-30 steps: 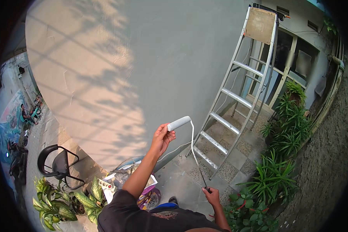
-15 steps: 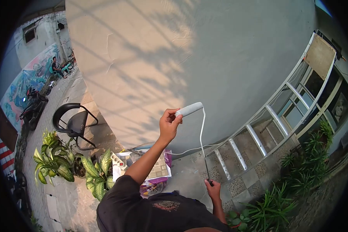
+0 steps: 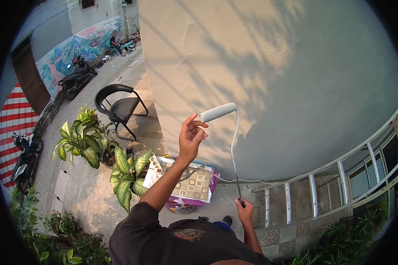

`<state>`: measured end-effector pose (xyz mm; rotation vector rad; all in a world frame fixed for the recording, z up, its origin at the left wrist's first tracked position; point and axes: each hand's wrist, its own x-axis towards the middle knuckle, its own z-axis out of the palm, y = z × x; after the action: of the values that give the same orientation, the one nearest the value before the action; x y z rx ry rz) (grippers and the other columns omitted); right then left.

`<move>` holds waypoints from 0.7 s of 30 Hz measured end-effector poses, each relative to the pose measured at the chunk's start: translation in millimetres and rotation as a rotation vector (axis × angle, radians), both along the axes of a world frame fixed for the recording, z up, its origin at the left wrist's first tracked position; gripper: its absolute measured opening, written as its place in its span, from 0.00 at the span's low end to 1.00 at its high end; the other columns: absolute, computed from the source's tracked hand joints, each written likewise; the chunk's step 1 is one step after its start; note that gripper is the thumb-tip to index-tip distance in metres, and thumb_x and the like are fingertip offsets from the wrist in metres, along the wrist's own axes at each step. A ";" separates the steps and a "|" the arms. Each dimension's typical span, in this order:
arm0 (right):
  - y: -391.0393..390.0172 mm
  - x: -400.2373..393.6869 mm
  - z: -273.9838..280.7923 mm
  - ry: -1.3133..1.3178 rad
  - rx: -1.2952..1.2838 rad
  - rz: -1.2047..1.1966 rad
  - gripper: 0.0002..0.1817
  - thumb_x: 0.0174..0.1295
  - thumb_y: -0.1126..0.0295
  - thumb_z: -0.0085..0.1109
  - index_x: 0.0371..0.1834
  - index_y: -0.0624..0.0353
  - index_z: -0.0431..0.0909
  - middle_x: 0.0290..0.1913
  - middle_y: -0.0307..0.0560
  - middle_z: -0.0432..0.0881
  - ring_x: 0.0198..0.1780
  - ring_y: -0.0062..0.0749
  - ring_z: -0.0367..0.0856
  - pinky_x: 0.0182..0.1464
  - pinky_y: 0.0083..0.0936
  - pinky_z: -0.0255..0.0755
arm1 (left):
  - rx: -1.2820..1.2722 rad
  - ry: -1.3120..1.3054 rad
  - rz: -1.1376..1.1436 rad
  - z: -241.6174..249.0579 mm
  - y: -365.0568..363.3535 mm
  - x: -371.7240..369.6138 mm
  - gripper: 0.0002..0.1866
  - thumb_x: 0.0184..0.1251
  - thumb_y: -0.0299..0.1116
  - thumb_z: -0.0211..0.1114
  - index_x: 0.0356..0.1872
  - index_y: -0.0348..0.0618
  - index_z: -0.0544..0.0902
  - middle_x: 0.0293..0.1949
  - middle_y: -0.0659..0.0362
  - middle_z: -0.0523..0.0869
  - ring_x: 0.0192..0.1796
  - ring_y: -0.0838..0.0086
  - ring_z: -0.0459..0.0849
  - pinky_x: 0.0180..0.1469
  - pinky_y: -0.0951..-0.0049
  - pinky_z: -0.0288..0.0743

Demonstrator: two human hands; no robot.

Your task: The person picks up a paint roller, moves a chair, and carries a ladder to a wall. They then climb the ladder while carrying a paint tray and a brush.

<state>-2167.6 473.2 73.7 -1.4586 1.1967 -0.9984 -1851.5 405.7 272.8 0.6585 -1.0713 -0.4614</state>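
Observation:
My right hand (image 3: 245,211) grips the dark handle of a paint roller (image 3: 218,112), low in front of my body. From there the roller's long thin rod runs up to its pale grey-white sleeve, which lies slightly tilted in front of the wall (image 3: 340,57). Just left of the sleeve's free end is my left hand (image 3: 191,139), its fingers apart and curved, holding nothing. Shadows fall across the cream part of the wall behind the roller, while the right part looks grey.
An aluminium ladder (image 3: 314,194) lies along the right side. Below my left arm is a tiled board (image 3: 192,183) with a power strip (image 3: 156,164). Leafy plants (image 3: 124,176) and a black chair (image 3: 124,108) stand left. Farther back are motorbikes (image 3: 77,75) and a seated person (image 3: 116,43).
My left fingers have let go of the roller sleeve's end and spread apart. The view has swung left, bringing more of the alley into sight. My right hand still holds the handle.

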 end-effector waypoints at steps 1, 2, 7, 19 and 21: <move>-11.3 0.0 2.7 0.000 -0.003 0.016 0.10 0.61 0.69 0.67 0.38 0.66 0.85 0.24 0.32 0.78 0.28 0.12 0.70 0.31 0.16 0.65 | -0.003 0.000 0.016 -2.0 2.5 3.4 0.25 0.69 0.26 0.59 0.66 0.39 0.66 0.43 0.53 0.81 0.36 0.78 0.79 0.41 0.77 0.75; -24.8 -1.4 5.5 -0.032 -0.023 0.011 0.10 0.61 0.69 0.67 0.38 0.66 0.84 0.23 0.31 0.77 0.28 0.12 0.70 0.30 0.16 0.65 | 0.038 -0.040 -0.007 -5.2 4.9 6.8 0.27 0.69 0.26 0.59 0.68 0.40 0.64 0.45 0.52 0.81 0.37 0.78 0.79 0.42 0.77 0.76; -94.2 -10.6 93.8 0.041 -0.438 -0.108 0.10 0.65 0.68 0.62 0.40 0.67 0.83 0.27 0.34 0.77 0.27 0.14 0.68 0.30 0.16 0.63 | 0.108 -0.124 0.011 -9.2 6.0 4.4 0.26 0.70 0.25 0.58 0.69 0.40 0.65 0.47 0.52 0.82 0.38 0.78 0.80 0.43 0.77 0.76; -225.8 -87.0 370.4 -0.020 -0.793 -0.077 0.14 0.71 0.67 0.52 0.52 0.66 0.77 0.23 0.33 0.68 0.25 0.15 0.64 0.28 0.16 0.62 | 0.090 -0.149 0.034 1.2 -17.7 -39.6 0.18 0.70 0.25 0.59 0.60 0.36 0.74 0.44 0.51 0.84 0.38 0.78 0.81 0.43 0.77 0.78; -241.2 -93.3 421.8 -0.053 -0.905 -0.060 0.16 0.73 0.65 0.50 0.53 0.67 0.76 0.23 0.33 0.67 0.24 0.15 0.65 0.28 0.17 0.63 | 0.102 -0.117 0.028 1.7 -22.6 -44.8 0.18 0.68 0.24 0.61 0.59 0.36 0.75 0.43 0.52 0.84 0.37 0.77 0.82 0.44 0.76 0.78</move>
<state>-2260.9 232.1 495.5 -2.0544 0.7576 -1.7366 -1896.3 383.1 274.5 0.7980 -1.1534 -0.4601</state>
